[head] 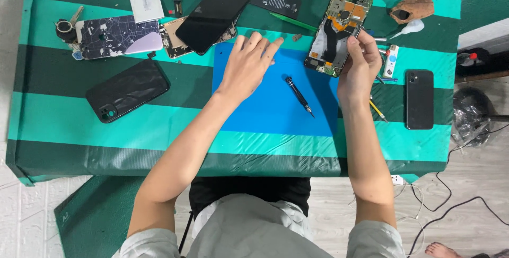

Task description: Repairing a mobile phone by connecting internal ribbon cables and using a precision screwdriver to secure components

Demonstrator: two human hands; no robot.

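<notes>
My right hand grips the lower right edge of an opened phone body with its circuit board and orange flex cable showing, tilted up off the blue work mat. My left hand lies flat on the mat's upper left part, fingers spread, holding nothing. A small black screwdriver lies on the mat between the two hands.
On the green striped table lie a black phone case, a cracked back cover, a black screen panel, a black battery, a black phone at the right, and a white tube.
</notes>
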